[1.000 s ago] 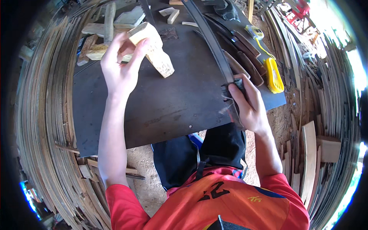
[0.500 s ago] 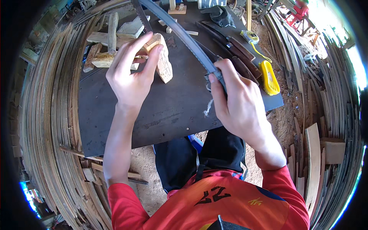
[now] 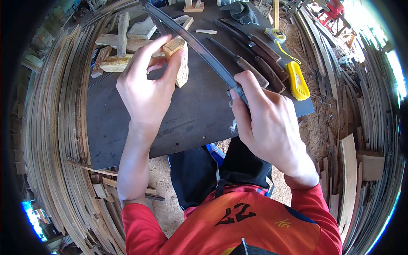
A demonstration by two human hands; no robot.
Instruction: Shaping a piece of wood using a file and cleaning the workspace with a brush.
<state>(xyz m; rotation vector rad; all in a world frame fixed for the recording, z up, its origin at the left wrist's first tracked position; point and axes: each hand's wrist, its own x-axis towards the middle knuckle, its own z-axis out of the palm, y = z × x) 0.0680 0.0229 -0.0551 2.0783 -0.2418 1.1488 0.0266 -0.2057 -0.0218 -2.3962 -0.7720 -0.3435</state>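
Observation:
My left hand pinches a small pale wooden block between thumb and fingers, above the dark tabletop. In my right hand is a bow saw, gripped at its grey wrapped end, where loose threads hang. Its curved dark frame slants up and left past the block. A toothed blade shows beyond my left fingertips; the block and hand hide part of it, so I cannot tell whether it touches the wood.
Several wooden-handled tools, a yellow brush and a tape measure lie at the table's right. Wood offcuts are piled at far left, a dark cloth at the back. Stacked wood strips flank the table.
The block has turned in my left fingers and shows more of its end face. The saw has shifted slightly down and left with my right hand, uncovering more of the tools.

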